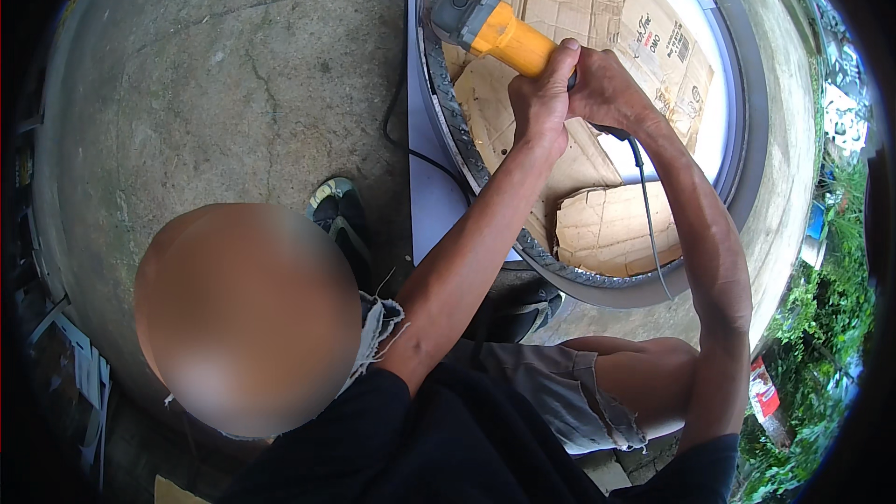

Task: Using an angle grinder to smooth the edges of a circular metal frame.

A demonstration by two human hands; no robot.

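An orange and grey angle grinder [501,35] lies angled over the left rim of a large round metal ring [752,137]. My left hand [543,98] grips the grinder's body with the thumb along it, and my right hand [609,91] is wrapped round its rear end, just beside the left. A black cord [638,162] hangs from the tool down across the ring. Inside the ring lie creased cardboard pieces [612,230] on a white surface [707,157]. The ring's left inner rim has a dark, rough band. Whether the grinder's disc touches it I cannot tell.
A white board [427,224] lies under the ring, crossed by a black cable [401,103] on concrete [224,103]. My shoes [334,213] and a bent leg [635,383] are below. Metal strips [79,364] lie at far left, green plants [803,336] at far right.
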